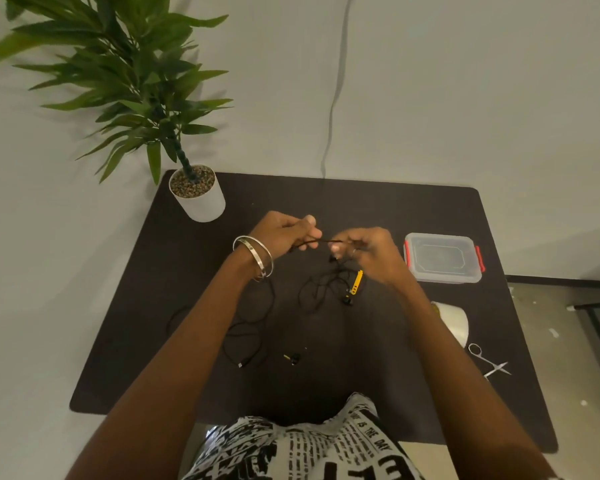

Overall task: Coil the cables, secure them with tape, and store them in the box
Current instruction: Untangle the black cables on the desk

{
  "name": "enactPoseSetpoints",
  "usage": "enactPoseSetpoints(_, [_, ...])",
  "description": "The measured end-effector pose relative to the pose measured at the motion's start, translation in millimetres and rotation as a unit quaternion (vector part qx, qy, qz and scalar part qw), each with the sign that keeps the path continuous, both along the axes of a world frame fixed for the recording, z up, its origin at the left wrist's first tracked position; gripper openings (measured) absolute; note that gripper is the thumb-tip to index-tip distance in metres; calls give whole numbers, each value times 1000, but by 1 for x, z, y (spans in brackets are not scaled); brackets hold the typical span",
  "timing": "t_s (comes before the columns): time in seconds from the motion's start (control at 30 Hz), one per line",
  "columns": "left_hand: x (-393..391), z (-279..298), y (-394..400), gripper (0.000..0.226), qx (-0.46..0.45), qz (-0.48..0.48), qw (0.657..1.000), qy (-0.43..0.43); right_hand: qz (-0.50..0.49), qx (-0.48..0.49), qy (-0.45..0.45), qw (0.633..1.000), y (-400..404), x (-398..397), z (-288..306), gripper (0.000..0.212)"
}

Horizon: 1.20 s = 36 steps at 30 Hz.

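Both hands are up above the middle of the dark table (pixel 430 393), just above the frame's centre. The left hand (pixel 284 233) has its fingers curled round one end of a short stretch of thin black cable (pixel 321 241), and the right hand (pixel 364 251) pinches the other end, so the cable runs taut and nearly level between them. Silver bangles (pixel 257 258) sit on the left wrist, and there's a ring (pixel 353 251) on a right finger.

Below the right hand, the rest of that black cable drops into a loose tangle (pixel 321 289) on the table, with a yellow piece (pixel 356 282) on it; what exactly that piece is, I cannot tell. Lower left of centre, a second black cable (pixel 253 320) lies in slack loops, its plug end toward the bottom. A small black-and-yellow item (pixel 292 358) lies by itself near the lower middle.

Over on the right, the clear box (pixel 442 258) with red clips sits with its lid on. Below it, partly hidden by the right forearm, stands a roll of tape (pixel 456 322), and small scissors (pixel 490 363) lie just beneath that. In the upper left, a potted plant (pixel 198 195) stands on the table's far corner.
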<state>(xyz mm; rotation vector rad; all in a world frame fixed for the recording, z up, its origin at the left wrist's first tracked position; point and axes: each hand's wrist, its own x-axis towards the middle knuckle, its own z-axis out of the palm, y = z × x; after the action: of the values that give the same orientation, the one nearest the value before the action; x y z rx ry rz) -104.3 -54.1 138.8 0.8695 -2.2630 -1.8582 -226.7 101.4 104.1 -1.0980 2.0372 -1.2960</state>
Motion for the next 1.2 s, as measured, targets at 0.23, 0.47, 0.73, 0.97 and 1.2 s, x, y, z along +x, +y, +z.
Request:
enactPoseSetpoints(0.23, [16,-3,-21,21,105,221,969,27,-168,385,192,887,40,-39,-34,19])
enactPoseSetpoints(0.47, [6,16,6,14,280,124,952,-5,29,95,-1,995,2,-5,16,61])
enactPoseSetpoints(0.73, [4,21,3,16,347,113,931,31,21,-57,-226,972,-15,6,5,14])
enactPoseSetpoints(0.97, [7,13,9,35,382,-23,921,-69,-55,-73,-20,996,-15,-26,11,7])
enactPoseSetpoints(1.2, [2,17,21,37,518,-64,851,56,-11,-37,3,999,-15,-17,-6,14])
